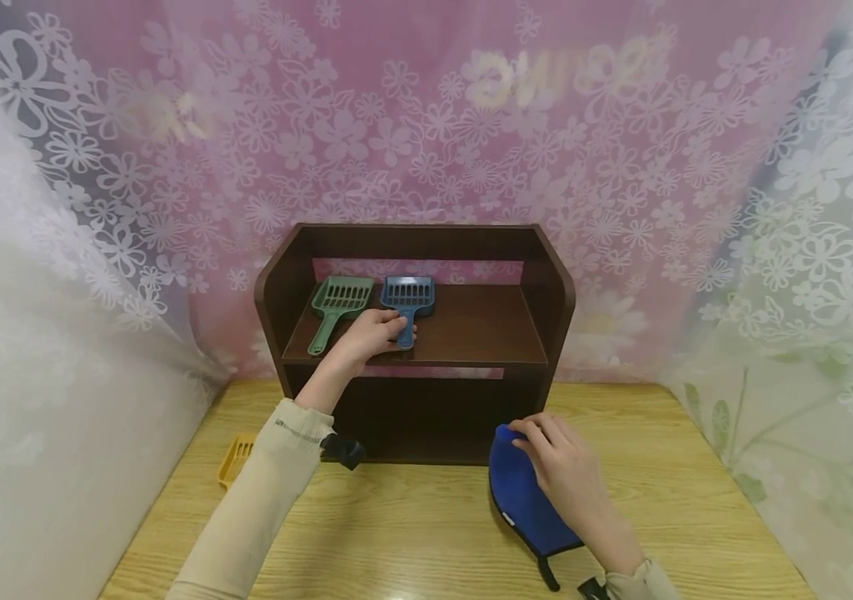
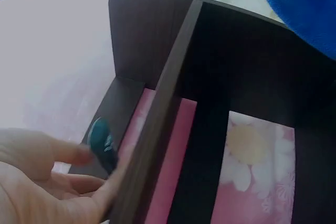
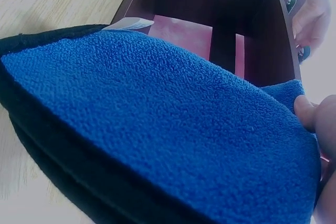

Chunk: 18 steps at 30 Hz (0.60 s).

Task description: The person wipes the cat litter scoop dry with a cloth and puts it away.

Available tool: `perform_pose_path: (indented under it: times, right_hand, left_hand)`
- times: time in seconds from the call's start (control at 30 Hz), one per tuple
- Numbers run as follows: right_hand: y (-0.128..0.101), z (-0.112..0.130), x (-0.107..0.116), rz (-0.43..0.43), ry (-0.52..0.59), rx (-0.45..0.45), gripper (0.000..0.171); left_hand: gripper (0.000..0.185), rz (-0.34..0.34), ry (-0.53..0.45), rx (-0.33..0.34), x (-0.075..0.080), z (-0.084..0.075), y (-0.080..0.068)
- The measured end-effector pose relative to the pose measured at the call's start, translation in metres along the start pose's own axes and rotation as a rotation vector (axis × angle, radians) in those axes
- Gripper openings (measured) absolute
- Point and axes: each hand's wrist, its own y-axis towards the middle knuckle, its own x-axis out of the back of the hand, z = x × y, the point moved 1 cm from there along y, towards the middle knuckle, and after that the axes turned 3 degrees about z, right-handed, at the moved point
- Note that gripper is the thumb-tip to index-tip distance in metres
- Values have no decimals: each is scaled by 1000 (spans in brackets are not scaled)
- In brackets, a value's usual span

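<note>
Up on the shelf (image 1: 471, 333), the left hand (image 1: 370, 335) grips the blue scoop (image 1: 406, 302) by its handle; the right hand (image 1: 565, 471) pinches the blue fleece cloth (image 1: 520, 500) on the surface (image 1: 411, 533).

Bare shelf board (image 1: 486, 329) right of blue scoop (image 1: 406, 302), side wall (image 1: 556, 292) beyond.

Two scoops (image 1: 372, 304) side by side on shelf (image 1: 471, 333) top board, cloth (image 1: 524, 500) on table (image 1: 411, 533) in front, R side.

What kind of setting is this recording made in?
Probably a staged tabletop recording booth: a wooden table closed in by floral translucent curtains, with a small dark shelf unit holding plastic scoops.
</note>
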Motion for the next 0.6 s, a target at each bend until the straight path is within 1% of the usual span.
perform_pose_path:
  times: [0.1, 0.2, 0.3, 0.43, 0.53, 0.6]
  right_hand:
    - [-1, 1, 1, -7, -2, 0, 37]
    - [-1, 2, 1, -18, 9, 3, 37]
    - [-1, 2, 0, -29, 20, 8, 37]
    - [-2, 2, 2, -22, 30, -6, 37]
    - [-2, 2, 4, -8, 30, -23, 38]
    - [-2, 2, 4, -2, 29, -27, 38]
  left_hand:
    - [58, 1, 93, 10, 0, -4, -3]
    - [61, -10, 122, 2, 3, -4, -9]
    - [61, -17, 143, -38, 5, 0, -15]
    - [58, -47, 187, -106, 8, 2, -30]
    - [55, -87, 210, -163, 9, 4, -42]
    - [53, -120, 208, -213, 9, 7, -49]
